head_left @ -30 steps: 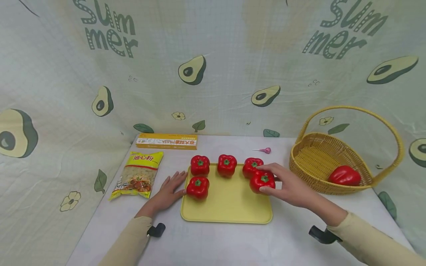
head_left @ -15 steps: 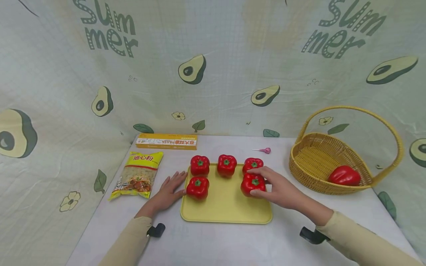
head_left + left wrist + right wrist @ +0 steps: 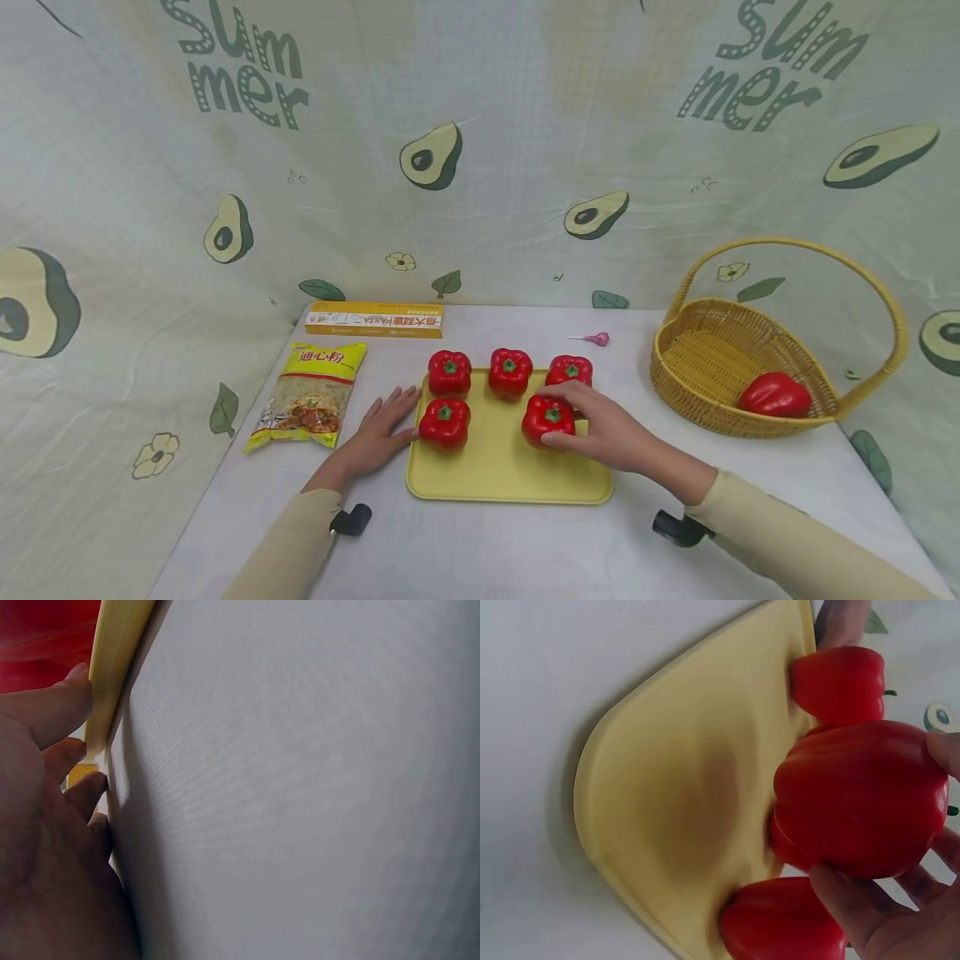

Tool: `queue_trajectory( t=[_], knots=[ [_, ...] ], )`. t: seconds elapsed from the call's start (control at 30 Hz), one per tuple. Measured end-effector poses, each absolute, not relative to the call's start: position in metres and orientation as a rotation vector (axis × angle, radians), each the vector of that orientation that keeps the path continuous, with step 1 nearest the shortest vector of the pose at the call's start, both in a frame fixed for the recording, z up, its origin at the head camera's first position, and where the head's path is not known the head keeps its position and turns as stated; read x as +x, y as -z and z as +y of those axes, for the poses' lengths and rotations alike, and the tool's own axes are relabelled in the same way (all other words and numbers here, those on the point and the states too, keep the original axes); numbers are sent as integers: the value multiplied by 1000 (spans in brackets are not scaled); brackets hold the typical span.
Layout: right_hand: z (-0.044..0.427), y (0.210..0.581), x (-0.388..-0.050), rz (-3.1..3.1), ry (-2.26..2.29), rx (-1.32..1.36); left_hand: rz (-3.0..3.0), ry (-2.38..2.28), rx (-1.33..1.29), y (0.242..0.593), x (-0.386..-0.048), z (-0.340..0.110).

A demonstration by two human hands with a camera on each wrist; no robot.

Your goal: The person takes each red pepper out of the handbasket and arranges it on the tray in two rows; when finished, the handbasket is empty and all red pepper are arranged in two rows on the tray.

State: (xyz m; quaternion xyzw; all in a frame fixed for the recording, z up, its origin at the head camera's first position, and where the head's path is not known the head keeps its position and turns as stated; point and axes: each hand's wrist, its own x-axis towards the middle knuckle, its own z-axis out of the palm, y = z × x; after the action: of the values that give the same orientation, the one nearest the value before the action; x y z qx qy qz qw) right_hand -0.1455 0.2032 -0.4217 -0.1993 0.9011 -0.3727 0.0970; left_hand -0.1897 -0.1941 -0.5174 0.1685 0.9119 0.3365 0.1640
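My right hand [image 3: 607, 429] grips a red bell pepper [image 3: 546, 425], thumb on its near side and fingers on its far side. In the right wrist view this held pepper [image 3: 859, 799] hangs above the yellow tray [image 3: 510, 482], over a soft shadow. Along the tray's back stand three more peppers: left [image 3: 449, 375], middle [image 3: 510, 377] and right [image 3: 568, 368], the last partly behind my right hand. A further pepper [image 3: 442, 427] sits at the front left. My left hand [image 3: 375, 437] rests with spread fingers by the tray's left edge, thumb against the rim in the left wrist view.
At the right stands a wicker basket [image 3: 697, 350] with a tall handle, one red pepper [image 3: 776, 396] lying inside. A bag of pasta [image 3: 311, 396] and an orange pasta box [image 3: 375, 320] lie at the left. A small pink tool [image 3: 600, 339] lies behind the tray.
My right hand has carried the pepper leftward over the tray, from its right side toward the middle. The left hand has stayed in place.
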Motion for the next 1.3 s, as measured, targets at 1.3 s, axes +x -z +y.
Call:
queue_trajectory(
  t=[1.3],
  knots=[
    [158,445,-158,2632,1115,-680,2608,-956,490,514,-190,-194]
  ],
)
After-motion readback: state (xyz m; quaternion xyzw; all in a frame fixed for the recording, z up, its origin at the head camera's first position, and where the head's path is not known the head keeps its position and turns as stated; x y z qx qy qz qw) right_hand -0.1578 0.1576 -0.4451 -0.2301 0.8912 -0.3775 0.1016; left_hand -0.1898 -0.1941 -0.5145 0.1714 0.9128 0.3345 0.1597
